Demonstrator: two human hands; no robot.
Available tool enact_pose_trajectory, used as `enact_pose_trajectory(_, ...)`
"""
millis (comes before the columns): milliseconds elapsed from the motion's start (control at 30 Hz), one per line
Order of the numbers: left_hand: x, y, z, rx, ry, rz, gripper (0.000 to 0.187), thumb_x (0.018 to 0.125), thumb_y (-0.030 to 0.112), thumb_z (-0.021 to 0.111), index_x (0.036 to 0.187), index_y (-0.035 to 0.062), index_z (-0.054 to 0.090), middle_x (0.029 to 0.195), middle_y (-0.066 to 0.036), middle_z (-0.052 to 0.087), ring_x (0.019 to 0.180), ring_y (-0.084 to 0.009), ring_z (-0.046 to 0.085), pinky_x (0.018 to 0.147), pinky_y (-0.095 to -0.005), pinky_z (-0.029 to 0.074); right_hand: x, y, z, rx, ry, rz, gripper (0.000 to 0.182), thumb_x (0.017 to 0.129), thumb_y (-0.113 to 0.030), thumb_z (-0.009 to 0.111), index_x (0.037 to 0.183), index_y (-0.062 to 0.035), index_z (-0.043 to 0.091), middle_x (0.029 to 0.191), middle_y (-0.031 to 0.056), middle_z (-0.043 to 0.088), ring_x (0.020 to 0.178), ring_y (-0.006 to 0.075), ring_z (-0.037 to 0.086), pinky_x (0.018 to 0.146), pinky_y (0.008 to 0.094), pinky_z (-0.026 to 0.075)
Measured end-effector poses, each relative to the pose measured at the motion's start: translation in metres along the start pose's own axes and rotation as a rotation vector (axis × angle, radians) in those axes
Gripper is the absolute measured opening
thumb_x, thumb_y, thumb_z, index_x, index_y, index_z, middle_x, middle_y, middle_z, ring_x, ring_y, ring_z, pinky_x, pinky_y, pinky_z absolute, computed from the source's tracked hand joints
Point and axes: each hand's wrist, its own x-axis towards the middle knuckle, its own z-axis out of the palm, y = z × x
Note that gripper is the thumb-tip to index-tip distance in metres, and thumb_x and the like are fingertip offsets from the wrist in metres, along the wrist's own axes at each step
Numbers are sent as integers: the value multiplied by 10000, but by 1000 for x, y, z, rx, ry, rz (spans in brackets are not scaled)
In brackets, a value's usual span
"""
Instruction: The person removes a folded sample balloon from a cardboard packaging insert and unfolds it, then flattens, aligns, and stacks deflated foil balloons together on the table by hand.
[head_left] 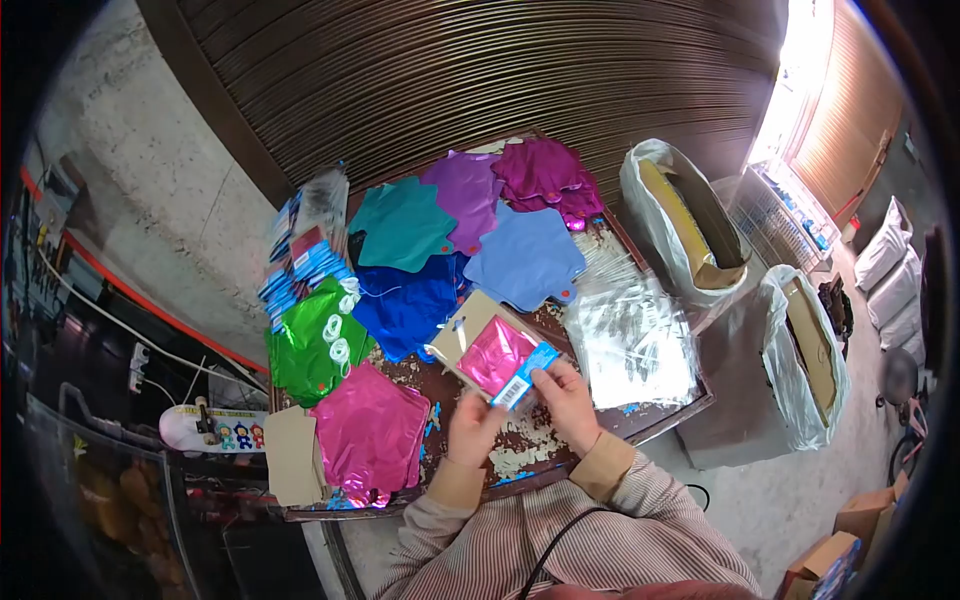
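Observation:
Both my hands hold a clear packet point(497, 352) above the table's front half. Inside it a folded pink foil piece shows against a tan card, with a blue barcode strip along the lower edge. My left hand point(473, 430) pinches the packet's lower left corner. At the lower right edge my right hand point(568, 402) grips it with bent fingers. Flat pink foil balloons point(370, 430) lie left of my left hand, by a stack of tan cards point(292, 458). Clear plastic bags point(635, 345) lie beyond my right hand.
Teal point(400, 222), light blue point(525, 255) and green foil balloons point(295, 345) cover the worn table, with white ribbon coils point(337, 328) on the green. Blue-labelled packets point(310, 250) pile at left. Bag-lined boxes point(690, 220) stand right; a shutter point(480, 80) rises behind.

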Motion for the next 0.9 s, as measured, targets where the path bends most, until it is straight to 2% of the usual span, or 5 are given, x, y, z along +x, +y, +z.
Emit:
enact_pose_trajectory(67, 14, 2, -30, -359, 63, -3, 371, 861, 53, 619, 1199, -30, 489, 1135, -150, 598, 950, -191, 616, 799, -280, 516, 6, -9, -13, -99, -28, 69, 112, 914, -82, 586, 999, -10, 594, 861, 45, 632, 669, 113, 570, 637, 218, 485)
enact_pose_trajectory(167, 35, 26, -62, 19, 280, 55, 378, 892, 104, 598, 1223, -35, 482, 1207, -157, 559, 966, -191, 607, 791, -284, 514, 21, -1, -41, -338, -183, 26, 113, 903, -88, 597, 987, -14, 604, 820, 29, 613, 647, 95, 542, 611, 212, 465)
enact_pose_trajectory(233, 45, 24, -84, -272, -54, -313, 396, 884, 86, 614, 1229, -44, 469, 1155, -157, 594, 965, -188, 606, 811, -275, 502, 29, 6, -52, -571, -343, -20, 113, 892, -95, 609, 976, -19, 615, 780, 13, 594, 626, 78, 513, 586, 206, 445)
enact_pose_trajectory(767, 53, 26, -70, -88, 3, -152, 189, 817, 18, 684, 996, 17, 622, 852, -49, 653, 695, -87, 575, 624, -188, 446, 35, 4, -26, -633, -361, 151, 152, 820, -80, 674, 957, -25, 640, 755, 8, 616, 635, 73, 516, 601, 215, 442)
enact_pose_trajectory(900, 49, 27, -79, 469, -352, -201, 168, 810, 6, 689, 964, 24, 625, 812, -30, 640, 684, -73, 562, 618, -175, 434, 29, -6, -19, -765, -488, 152, 170, 814, -66, 676, 976, -21, 649, 773, 6, 630, 641, 72, 525, 597, 208, 441)
